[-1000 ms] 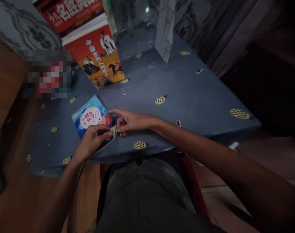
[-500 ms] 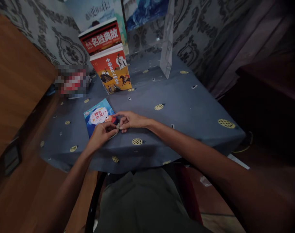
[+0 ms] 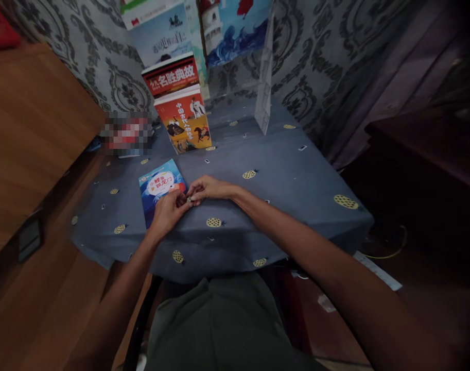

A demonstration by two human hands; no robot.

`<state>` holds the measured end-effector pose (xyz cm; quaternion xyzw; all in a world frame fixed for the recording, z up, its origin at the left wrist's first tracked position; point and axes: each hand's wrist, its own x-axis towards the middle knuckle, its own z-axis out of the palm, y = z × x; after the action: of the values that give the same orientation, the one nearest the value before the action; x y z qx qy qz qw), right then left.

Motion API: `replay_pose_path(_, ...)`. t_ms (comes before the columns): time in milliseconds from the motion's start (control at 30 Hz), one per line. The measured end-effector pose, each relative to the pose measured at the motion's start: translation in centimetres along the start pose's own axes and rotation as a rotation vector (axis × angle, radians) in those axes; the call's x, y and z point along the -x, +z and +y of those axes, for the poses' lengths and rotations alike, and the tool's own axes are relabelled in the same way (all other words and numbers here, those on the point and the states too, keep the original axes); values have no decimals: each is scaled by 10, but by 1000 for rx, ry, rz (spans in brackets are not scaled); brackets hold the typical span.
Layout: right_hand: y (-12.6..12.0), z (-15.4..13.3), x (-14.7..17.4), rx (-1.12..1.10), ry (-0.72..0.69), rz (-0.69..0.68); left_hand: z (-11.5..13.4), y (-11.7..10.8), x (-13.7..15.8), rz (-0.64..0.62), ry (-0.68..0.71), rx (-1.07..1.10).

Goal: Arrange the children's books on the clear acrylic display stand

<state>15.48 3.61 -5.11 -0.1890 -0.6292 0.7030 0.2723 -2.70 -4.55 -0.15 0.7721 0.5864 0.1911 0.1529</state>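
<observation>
A thin picture book with a blue cover, white title oval and red fish lies face up on the table. My left hand rests over its lower right part, thumb and fingers pinched together. From the right, my right hand meets it at the book's right edge, its fingers also closed in a pinch. Between the two sets of fingertips shows a small pale thing, too small to name. The book's lower right corner is hidden beneath my left hand.
A clear stand at the back holds several books, among them an orange book and a red book. A blurred-out pile sits at the back left. Blue-grey cloth with pineapples covers the table. A wooden cabinet stands left.
The camera view has shifted, showing more of the upper shelf books. My hands stay together by the book's right edge, with fingertips slightly drawn in, the right index finger now curled off the cover.
</observation>
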Motion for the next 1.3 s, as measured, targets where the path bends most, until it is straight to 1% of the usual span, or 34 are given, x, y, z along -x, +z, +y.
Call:
replay_pose_path(133, 1, -2, 1, -40, 19, -15, 5, 9, 9, 108, 106, -242)
replay_pose_path(200, 1, -3, 1, -50, 33, -16, 7, 14, 10, 144, 136, -324)
replay_pose_path(300, 2, -3, 1, -47, 44, -10, 8, 16, 9, 139, 135, -327)
replay_pose_path(433, 1, -2, -1, -11, 37, -8, 6, 10, 1, 110, 114, -232)
replay_pose_path(500, 1, -2, -1, 35, 22, -12, 3, 4, -5, 60, 72, -143)
replay_pose_path(533, 2, -3, -1, 70, 13, -13, 0, 0, -9, 13, 40, -74)
replay_pose_path(667, 5, -7, 0, 282, -44, 16, -8, -10, -24, -223, -150, 352)
replay_pose_path(700, 6, -8, 0, 350, -67, 38, -9, -11, -27, -260, -193, 440)
replay_pose_path(767, 8, -11, 0, 481, -109, 89, -10, -13, -30, -297, -245, 536)
replay_pose_path(867, 9, -13, 0, 625, -140, 128, -10, -16, -35, -338, -286, 573)
replay_pose_path(967, 8, -14, 1, 703, -147, 138, -11, -18, -40, -394, -324, 585)
replay_pose_path(1133, 6, -13, 4, 734, -158, 140, -16, -23, -50, -523, -356, 633)
replay_pose_path(1300, 7, -13, 4, 741, -187, 131, -16, -25, -53, -554, -381, 682)
